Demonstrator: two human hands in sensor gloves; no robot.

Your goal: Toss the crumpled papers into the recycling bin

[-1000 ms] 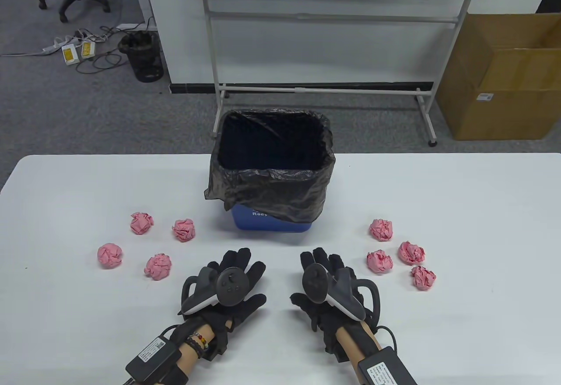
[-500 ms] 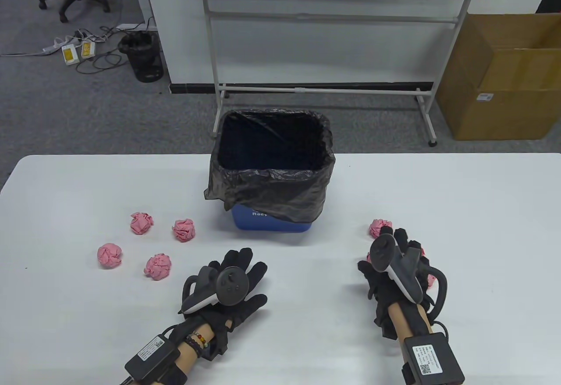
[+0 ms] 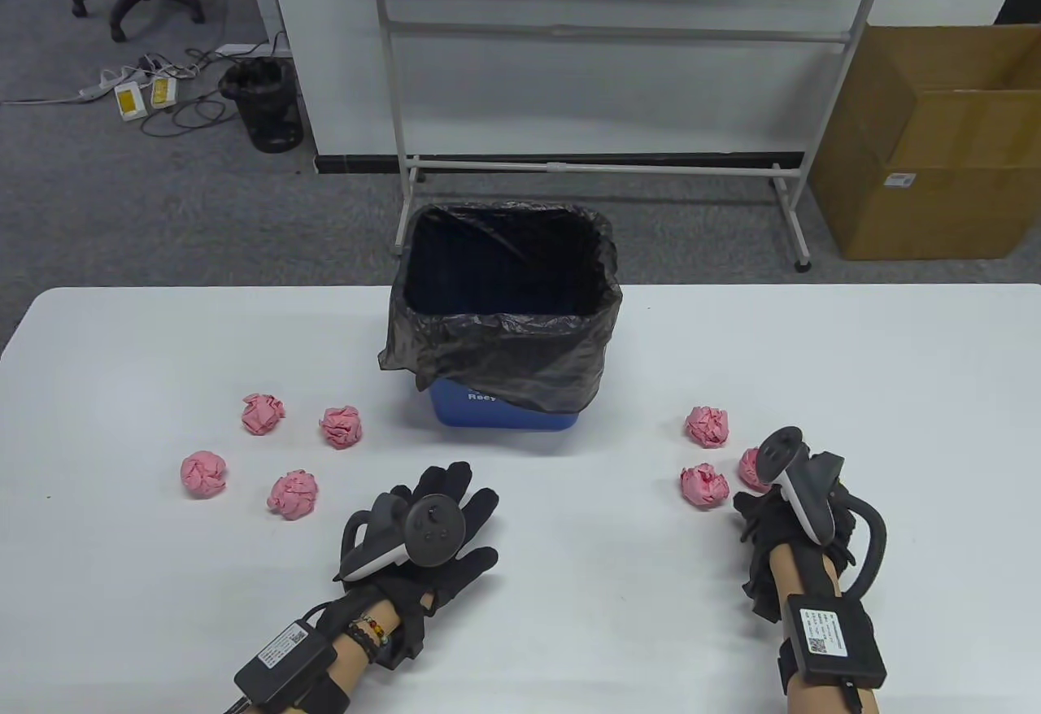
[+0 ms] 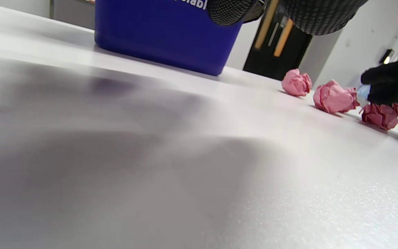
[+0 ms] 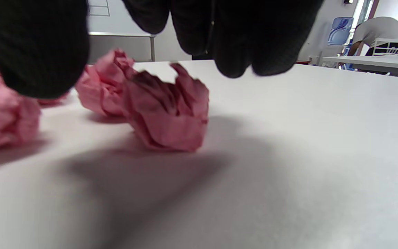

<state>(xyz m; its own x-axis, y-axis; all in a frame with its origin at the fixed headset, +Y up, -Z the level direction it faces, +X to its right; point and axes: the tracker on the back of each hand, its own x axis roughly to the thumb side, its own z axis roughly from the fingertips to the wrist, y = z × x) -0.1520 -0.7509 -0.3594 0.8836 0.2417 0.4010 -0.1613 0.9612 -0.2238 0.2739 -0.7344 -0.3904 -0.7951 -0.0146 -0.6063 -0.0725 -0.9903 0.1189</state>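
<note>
The blue recycling bin [image 3: 504, 415] with a black bag liner [image 3: 504, 340] stands mid-table. Several pink crumpled paper balls lie on each side, for example on the left [image 3: 293, 494] and on the right [image 3: 704, 485]. My left hand [image 3: 443, 515] rests flat on the table with fingers spread, holding nothing. My right hand [image 3: 785, 507] hovers over the nearest right ball, which it hides from the table view. In the right wrist view that ball [image 5: 171, 110] sits between my thumb [image 5: 33, 48] and fingers [image 5: 240, 38], which are apart. The left wrist view shows it [image 4: 380, 116] under my right hand [image 4: 390, 84].
Other right-side balls lie at the far side [image 3: 706, 426] and beside my tracker [image 3: 750, 466]. Left-side balls lie further out [image 3: 263, 413], [image 3: 341, 426], [image 3: 203, 475]. Beyond the table stand a whiteboard frame [image 3: 602, 165] and a cardboard box [image 3: 943, 145].
My right hand has moved from the table's middle to the right, past the inner balls, and now sits over the nearest right ball. My left hand has stayed put.
</note>
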